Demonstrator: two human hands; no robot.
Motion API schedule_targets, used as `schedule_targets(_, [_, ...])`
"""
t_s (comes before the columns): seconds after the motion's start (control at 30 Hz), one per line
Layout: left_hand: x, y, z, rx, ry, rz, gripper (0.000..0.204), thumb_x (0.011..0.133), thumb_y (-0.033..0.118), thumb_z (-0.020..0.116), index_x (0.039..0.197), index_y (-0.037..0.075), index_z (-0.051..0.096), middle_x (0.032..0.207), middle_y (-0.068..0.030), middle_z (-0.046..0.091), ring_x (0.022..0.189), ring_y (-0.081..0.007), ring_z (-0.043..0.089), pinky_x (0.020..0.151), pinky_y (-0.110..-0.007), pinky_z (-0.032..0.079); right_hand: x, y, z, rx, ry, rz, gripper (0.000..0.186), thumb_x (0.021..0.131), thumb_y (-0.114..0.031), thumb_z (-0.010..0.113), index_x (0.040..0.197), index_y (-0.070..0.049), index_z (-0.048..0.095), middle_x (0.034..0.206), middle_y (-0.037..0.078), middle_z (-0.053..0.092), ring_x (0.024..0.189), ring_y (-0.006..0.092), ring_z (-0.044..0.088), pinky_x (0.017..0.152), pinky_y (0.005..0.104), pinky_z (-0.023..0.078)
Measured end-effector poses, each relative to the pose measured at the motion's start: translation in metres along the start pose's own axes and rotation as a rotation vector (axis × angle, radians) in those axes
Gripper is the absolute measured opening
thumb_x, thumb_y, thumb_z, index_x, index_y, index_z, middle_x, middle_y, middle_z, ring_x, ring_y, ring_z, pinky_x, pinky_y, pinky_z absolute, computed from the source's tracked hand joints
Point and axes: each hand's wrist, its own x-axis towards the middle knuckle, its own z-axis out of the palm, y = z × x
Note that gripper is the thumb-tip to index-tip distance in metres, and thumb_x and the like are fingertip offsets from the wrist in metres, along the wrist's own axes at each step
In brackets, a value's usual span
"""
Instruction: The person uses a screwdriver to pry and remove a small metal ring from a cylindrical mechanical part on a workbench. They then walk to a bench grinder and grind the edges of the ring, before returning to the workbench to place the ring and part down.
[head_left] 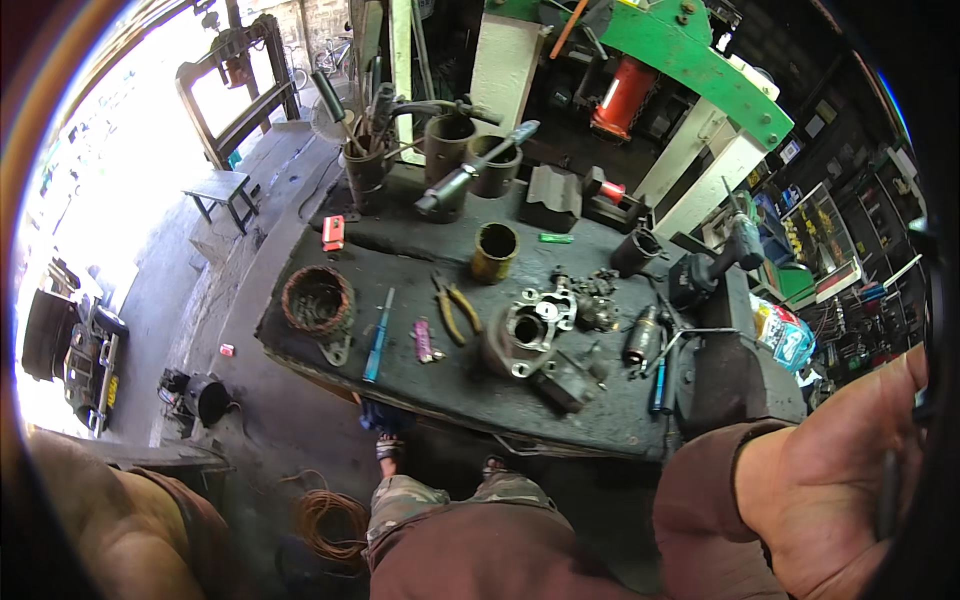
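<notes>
Both my arms are bent up at the sides of the head view: the left arm (110,510) at the lower left, the right arm (840,480) at the lower right. Neither of my hands shows, so what they touch is hidden. In front of me stands a dark, greasy workbench (430,395). On it lie a grey metal housing (515,345) with a round bore, yellow-handled pliers (458,312), a blue screwdriver (379,337) and a purple packet (424,341). A copper-wound ring (318,299) sits at the bench's left end.
Behind these stand an open yellowish cylinder (495,253), a tool-filled can (366,175) and a red box (333,233). A bench vise (700,278) is at the right. A green press frame (690,60) rises behind. Coiled cable (331,520) lies on the floor.
</notes>
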Motion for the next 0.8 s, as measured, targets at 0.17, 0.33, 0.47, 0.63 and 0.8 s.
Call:
schedule_targets(0.17, [-0.045, -0.053, -0.042, -0.075, 0.17, -0.075, 0.045, 0.098, 0.047, 0.068, 0.12, 0.008, 0.065, 0.099, -0.0081, 0.066, 0.07, -0.0212, 0.059, 0.056, -0.034, 0.047, -0.011, 0.043, 0.083, -0.141, -0.004, 0.041, 0.038, 0.101, -0.041, 0.07, 0.113, -0.006, 0.079, 0.128, 0.015, 0.064, 0.104, 0.0313, 0.066, 0.089, 0.0449, 0.057])
schedule_targets(0.33, [-0.141, -0.089, -0.024, -0.164, 0.303, -0.649, 0.04, 0.091, 0.04, 0.074, 0.112, 0.006, 0.069, 0.097, -0.0098, 0.067, 0.071, -0.023, 0.062, 0.061, -0.036, 0.05, -0.102, 0.06, 0.096, -0.654, -0.132, 0.436, 0.039, 0.101, -0.042, 0.071, 0.113, -0.006, 0.079, 0.129, 0.016, 0.064, 0.106, 0.0321, 0.067, 0.09, 0.0451, 0.058])
schedule_targets(0.47, [-0.277, -0.119, 0.096, -0.369, -0.59, -1.067, 0.034, 0.085, 0.03, 0.084, 0.106, 0.004, 0.077, 0.104, -0.0177, 0.075, 0.092, -0.0364, 0.074, 0.083, -0.045, 0.06, -0.251, 0.042, 0.096, -0.835, -0.347, 1.19, 0.022, 0.094, -0.01, 0.079, 0.114, -0.001, 0.074, 0.127, 0.018, 0.067, 0.113, 0.0375, 0.068, 0.098, 0.0439, 0.057])
schedule_targets(0.63, [-0.472, -0.144, 0.237, -0.108, -0.731, -1.42, 0.085, 0.084, 0.043, 0.084, 0.152, 0.002, 0.054, 0.147, -0.027, 0.061, 0.128, -0.0524, 0.062, 0.105, -0.054, 0.054, -0.418, 0.001, 0.124, -0.947, -0.775, 1.735, 0.042, 0.103, -0.037, 0.068, 0.117, 0.002, 0.073, 0.119, 0.025, 0.07, 0.111, 0.0461, 0.069, 0.096, 0.0523, 0.056])
schedule_targets(0.8, [-0.531, -0.195, 0.319, -0.298, -0.606, -1.432, 0.047, 0.096, 0.035, 0.067, 0.134, 0.008, 0.072, 0.149, -0.0194, 0.065, 0.14, -0.0446, 0.055, 0.115, -0.047, 0.046, -0.461, -0.011, 0.136, -0.942, -0.558, 1.781, 0.038, 0.103, -0.036, 0.067, 0.109, 0.001, 0.074, 0.114, 0.025, 0.069, 0.109, 0.0461, 0.069, 0.093, 0.0549, 0.055])
